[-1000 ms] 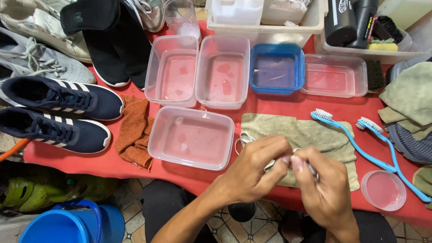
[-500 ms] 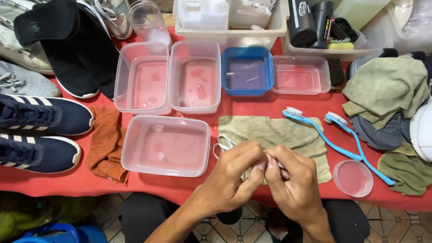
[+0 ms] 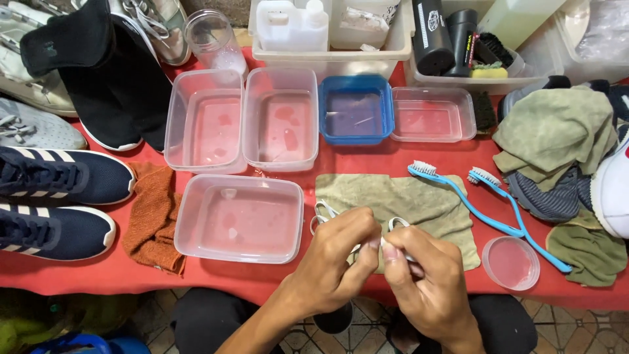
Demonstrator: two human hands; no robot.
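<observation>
Over the table's near edge, my left hand and right hand pinch a white shoelace above the olive cloth, close beside the clear tub.

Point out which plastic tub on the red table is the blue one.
The blue tub, third from the left in the back row, between two clear tubs. Every other tub is clear plastic.

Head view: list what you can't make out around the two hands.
- White lace: its middle is hidden inside the left hand and right hand; how it is gripped is unseen.
- Olive cloth: near edge covered by both hands.
- White shoe: cut off by the right edge.
- Clear tubs: whether they hold water is unclear.
</observation>
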